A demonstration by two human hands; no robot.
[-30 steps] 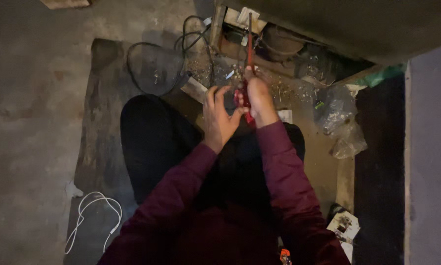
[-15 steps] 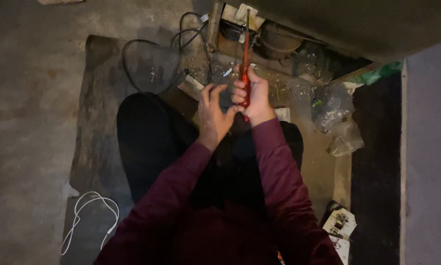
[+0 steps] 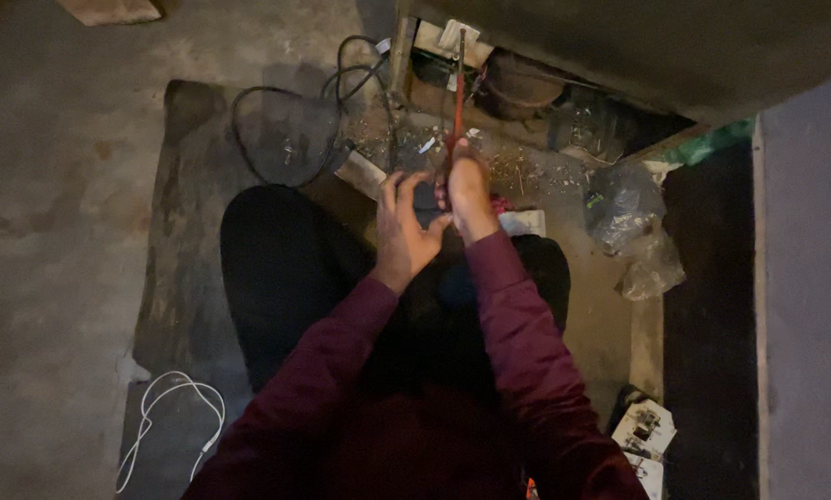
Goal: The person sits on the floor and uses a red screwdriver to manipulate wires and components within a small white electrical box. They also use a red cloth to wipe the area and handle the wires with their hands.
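Right hand (image 3: 467,190) fingers gripping red screwdriver (image 3: 458,88), tip lost in clutter; left hand (image 3: 404,230) fingers spread.

Open floor at left, clutter at top and right

Bare concrete (image 3: 55,231) fills the frame's left; black cable loops (image 3: 286,130) and debris crowd the upper centre, crumpled plastic bags (image 3: 633,222) block the right, a white cord (image 3: 170,417) lies lower left.
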